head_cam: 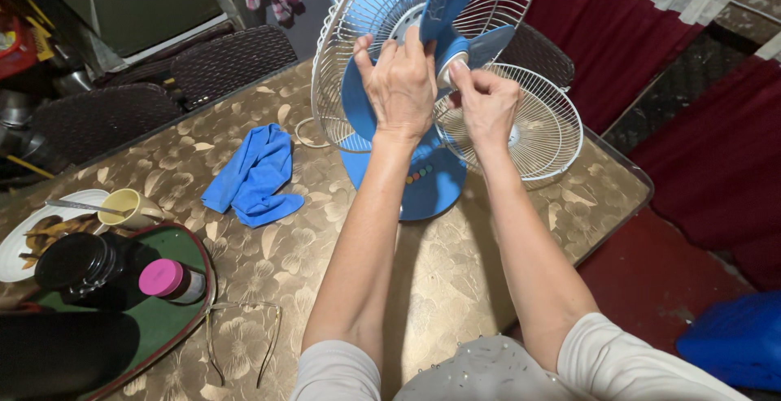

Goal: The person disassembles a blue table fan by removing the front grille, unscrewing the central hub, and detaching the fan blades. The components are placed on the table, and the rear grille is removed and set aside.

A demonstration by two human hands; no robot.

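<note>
Nearest to the person lies a pair of glasses (244,340) on the table (455,287), which has a golden flower-pattern cover. On the left stands a green tray (175,320) with a dark jar (77,264) and a bottle with a pink cap (165,278). Behind it are a white plate (20,242) with some food and a yellow cup (124,206) with a spoon inside. A blue cloth (252,177) lies crumpled near the middle of the table.

Farther on, the blue fan (423,177) stands on its round base at the far side of the table. Its front grille (537,128) is off and leans just beside the base, on the right. The rear grille (358,51) is still on the fan.

The left hand (400,84) lies flat and half open on a blade (358,104), the fingers spread over it near the hub. The right hand (486,100) is closed, its fingertips pinching the small knob at the hub (451,67).

The blades look like thin plastic: light, a little flexible, and smooth, so I think they can slip or crack if they are bent at the tip. It seems better to hold them close to the hub. The wire grilles are light but springy and can bend.
</note>
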